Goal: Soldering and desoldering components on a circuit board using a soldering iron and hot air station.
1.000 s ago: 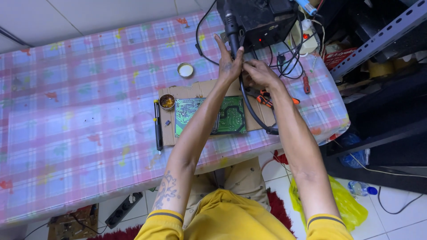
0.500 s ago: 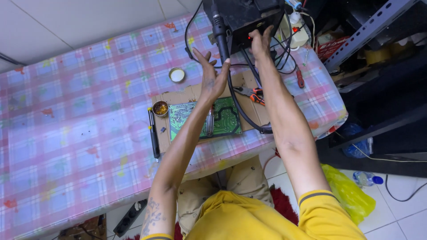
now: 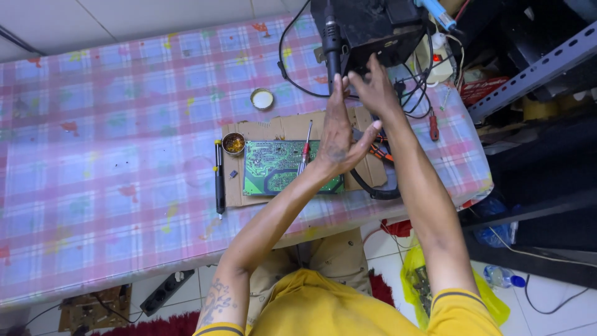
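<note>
While both hands hover over the table (image 3: 124,155), left hand (image 3: 339,134) and right hand (image 3: 372,90) spread empty (fingers splayed) beside the black station (image 3: 373,28); green circuit board (image 3: 273,168) lies below.

Glossy plastic checked cloth (image 3: 124,124) over worktop; matt brown cardboard (image 3: 273,127); green glossy circuit board (image 3: 273,168); black matt plastic station (image 3: 373,28).

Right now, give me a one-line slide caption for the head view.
Both hands, left and right, reach toward a black soldering station above a green circuit board on cardboard.
</note>
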